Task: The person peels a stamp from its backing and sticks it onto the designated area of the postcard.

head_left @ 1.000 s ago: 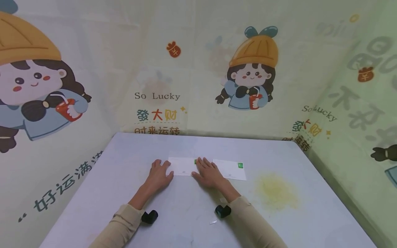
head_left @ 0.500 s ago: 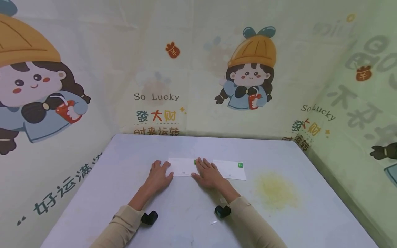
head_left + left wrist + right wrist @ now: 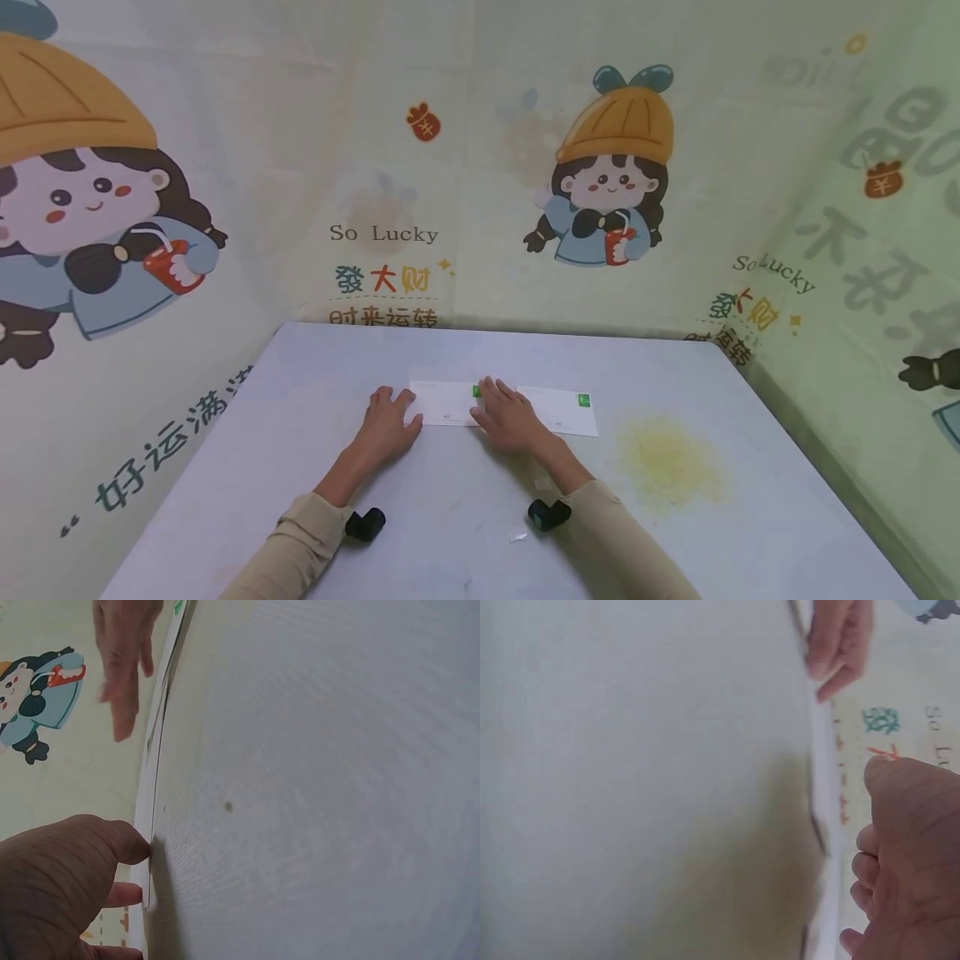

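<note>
Two white envelopes lie flat, side by side, on the pale table. The left envelope (image 3: 442,404) has a green stamp (image 3: 476,391) at its upper right corner, partly behind my right hand (image 3: 512,418). A second green stamp (image 3: 583,400) marks the right envelope (image 3: 561,412). My left hand (image 3: 386,425) touches the left envelope's left end with spread, slightly bent fingers. Over the neighbouring ends of both envelopes, my right hand has its fingers extended. The left wrist view shows that right hand (image 3: 124,664) raised off the paper.
The white table (image 3: 337,350) has a yellow stain (image 3: 667,462) to the right. A small clear scrap (image 3: 518,538) lies near the front. Printed cartoon cloth (image 3: 480,167) hangs behind the table. A black wrist camera (image 3: 366,525) sits beside each sleeve.
My right hand has shifted slightly right and uncovers a bit more of the left envelope's stamp. The left hand and both envelopes stay in place.
</note>
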A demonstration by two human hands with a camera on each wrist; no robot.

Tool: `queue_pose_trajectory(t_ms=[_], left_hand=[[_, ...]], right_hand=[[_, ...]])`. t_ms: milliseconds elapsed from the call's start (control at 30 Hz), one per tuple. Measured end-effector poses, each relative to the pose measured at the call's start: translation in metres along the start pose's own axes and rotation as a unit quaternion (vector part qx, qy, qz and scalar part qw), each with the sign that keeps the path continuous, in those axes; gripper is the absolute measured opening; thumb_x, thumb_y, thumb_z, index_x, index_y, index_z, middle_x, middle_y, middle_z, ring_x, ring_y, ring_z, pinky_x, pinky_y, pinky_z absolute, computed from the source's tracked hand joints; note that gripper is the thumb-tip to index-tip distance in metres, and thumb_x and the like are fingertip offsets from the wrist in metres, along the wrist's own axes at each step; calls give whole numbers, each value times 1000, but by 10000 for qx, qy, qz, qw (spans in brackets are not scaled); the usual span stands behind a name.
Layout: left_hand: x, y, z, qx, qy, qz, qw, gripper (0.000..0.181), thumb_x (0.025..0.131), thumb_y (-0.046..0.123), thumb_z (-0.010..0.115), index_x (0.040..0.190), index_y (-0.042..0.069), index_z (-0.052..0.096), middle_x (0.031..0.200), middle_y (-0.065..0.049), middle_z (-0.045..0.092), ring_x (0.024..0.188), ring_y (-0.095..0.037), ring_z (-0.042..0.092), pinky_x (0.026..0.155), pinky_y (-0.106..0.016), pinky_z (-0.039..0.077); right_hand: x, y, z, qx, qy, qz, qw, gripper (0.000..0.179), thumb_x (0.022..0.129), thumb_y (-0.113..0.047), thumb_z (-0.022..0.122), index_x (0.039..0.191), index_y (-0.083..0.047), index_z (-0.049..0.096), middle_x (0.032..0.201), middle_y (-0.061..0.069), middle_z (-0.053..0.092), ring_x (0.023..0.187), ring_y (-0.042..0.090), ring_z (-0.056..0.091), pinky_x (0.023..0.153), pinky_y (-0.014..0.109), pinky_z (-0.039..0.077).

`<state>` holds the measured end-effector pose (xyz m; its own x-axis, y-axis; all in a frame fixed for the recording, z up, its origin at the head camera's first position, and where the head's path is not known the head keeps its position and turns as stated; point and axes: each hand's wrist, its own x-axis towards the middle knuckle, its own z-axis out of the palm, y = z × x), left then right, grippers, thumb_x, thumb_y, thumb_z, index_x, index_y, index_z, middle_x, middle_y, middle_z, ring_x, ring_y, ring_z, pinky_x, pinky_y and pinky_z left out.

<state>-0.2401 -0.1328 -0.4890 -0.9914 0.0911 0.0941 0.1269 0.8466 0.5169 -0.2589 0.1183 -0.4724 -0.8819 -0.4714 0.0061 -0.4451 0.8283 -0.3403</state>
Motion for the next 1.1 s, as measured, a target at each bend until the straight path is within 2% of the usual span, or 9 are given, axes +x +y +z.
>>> queue_pose_trajectory(t_ms=[200,400,600,833,1100], left_hand=[[-1,3,-2,-22,9,-44,10000,50,97,22,66,140,-2,55,145,-36,36,138,-49,33,110,-62,37],[0,3,-2,-11,35,20,10000,50,97,22,66,139,-3,55,144,-37,36,137,-50,33,110,-62,37],[-2,2,-1,62,-47,-70,9999,51,98,23,65,140,-2,53,145,-36,36,138,-49,33,111,-61,37],[-1,3,-4,35,-40,-79,10000,50,99,23,65,140,-2,53,146,-35,35,139,-49,32,111,-62,36],[-2,1,-2,110,9,-92,9999,50,98,23,65,140,-2,54,146,-35,36,139,-49,33,111,-61,37]], right_hand=[[-11,-1,-13,953,564,-117,9938,59,111,-34,40,157,2,33,164,19,30,154,36,25,122,55,24],[-30,-8,-24,1819,775,-56,9802,59,111,-39,39,159,-5,33,166,13,30,154,33,24,123,54,21],[-52,-25,-34,2249,652,-147,9721,59,110,-43,40,161,-13,31,167,5,28,155,27,24,124,52,21],[-68,-39,-41,2517,628,-209,9655,59,109,-46,41,161,-17,32,167,1,29,154,25,26,122,53,25],[-93,-50,-40,2769,283,-348,9598,55,110,-45,39,161,-23,33,165,-7,31,153,20,30,120,53,29]])
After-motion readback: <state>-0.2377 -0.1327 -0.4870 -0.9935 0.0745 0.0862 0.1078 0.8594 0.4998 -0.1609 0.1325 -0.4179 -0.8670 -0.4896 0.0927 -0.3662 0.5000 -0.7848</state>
